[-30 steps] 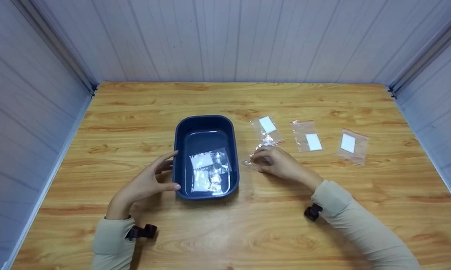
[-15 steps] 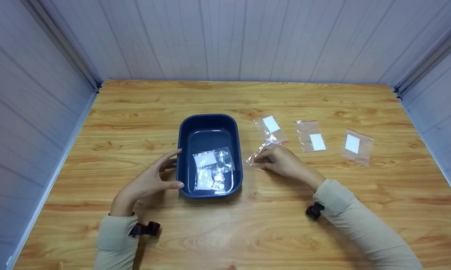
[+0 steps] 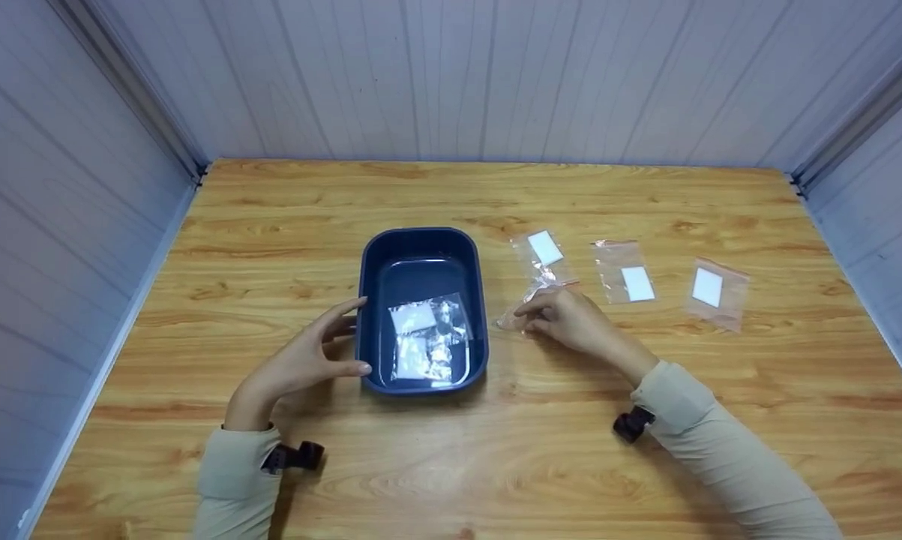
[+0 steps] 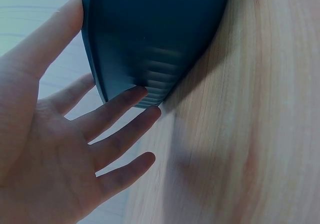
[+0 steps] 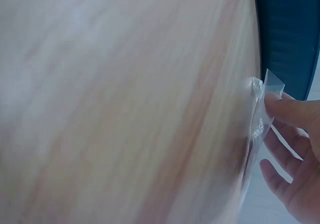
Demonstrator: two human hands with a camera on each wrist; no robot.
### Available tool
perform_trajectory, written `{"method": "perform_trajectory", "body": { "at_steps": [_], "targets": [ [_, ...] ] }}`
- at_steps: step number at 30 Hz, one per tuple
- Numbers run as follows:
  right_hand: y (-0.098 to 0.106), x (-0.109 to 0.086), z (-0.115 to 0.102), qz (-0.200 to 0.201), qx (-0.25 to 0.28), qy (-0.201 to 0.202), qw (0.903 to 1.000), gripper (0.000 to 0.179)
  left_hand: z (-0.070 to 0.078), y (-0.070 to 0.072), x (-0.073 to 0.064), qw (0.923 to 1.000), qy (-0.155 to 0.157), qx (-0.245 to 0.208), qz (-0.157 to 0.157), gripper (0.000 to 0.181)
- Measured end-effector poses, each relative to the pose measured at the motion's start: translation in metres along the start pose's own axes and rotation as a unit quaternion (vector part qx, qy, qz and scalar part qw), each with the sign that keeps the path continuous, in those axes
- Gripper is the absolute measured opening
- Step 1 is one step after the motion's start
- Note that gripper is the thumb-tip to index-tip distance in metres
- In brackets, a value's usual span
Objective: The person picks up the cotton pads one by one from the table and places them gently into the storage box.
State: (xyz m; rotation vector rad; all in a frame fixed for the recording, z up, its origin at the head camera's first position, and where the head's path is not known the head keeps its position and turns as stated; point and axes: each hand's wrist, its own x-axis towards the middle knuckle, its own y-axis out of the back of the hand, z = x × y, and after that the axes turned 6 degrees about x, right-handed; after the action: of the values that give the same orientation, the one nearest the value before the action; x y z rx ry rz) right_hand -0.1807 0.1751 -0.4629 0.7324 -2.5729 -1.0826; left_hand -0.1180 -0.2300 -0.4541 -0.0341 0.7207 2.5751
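Observation:
A dark blue plastic box (image 3: 423, 386) stands on the wooden table, with clear bags (image 3: 451, 315) holding white pieces lying inside. At its left side my left hand (image 3: 304, 356) touches the rim with thumb and index fingertip. The left wrist view shows that hand (image 4: 65, 139) with fingers spread against the outer wall. Right of the box, my right hand (image 3: 570, 319) pinches a clear plastic bag (image 3: 509, 319) by thumb and fingers. In the right wrist view the bag (image 5: 259, 119) stands partly raised at the thumb. Its contents are hidden.
Three zip bags with white pieces lie to the right: one bag (image 3: 544, 247) just beyond the right hand, a second bag (image 3: 619, 259) beside it, and a third bag (image 3: 724, 300) farther right. Pale panel walls (image 3: 451, 82) enclose the table (image 3: 391, 465).
Between thumb and fingers, the clear bag's near end has lifted slightly as my right hand shifted a little. The left hand stays at the box. The whole view has drifted slightly.

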Motion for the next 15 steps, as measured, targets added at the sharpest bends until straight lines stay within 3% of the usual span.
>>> {"method": "perform_trajectory", "body": {
  "at_steps": [9, 15],
  "targets": [
    [0.010, -0.003, -0.003, 0.047, 0.013, 0.015, 0.9987, 0.017, -0.002, -0.001, 0.003, 0.9998, -0.014, -0.016, -0.005, 0.092],
    [0.013, -0.004, -0.005, 0.081, 0.029, 0.008, 0.9962, 0.013, -0.002, -0.001, 0.002, 0.9998, -0.006, -0.016, -0.005, 0.093]
  ]
}}
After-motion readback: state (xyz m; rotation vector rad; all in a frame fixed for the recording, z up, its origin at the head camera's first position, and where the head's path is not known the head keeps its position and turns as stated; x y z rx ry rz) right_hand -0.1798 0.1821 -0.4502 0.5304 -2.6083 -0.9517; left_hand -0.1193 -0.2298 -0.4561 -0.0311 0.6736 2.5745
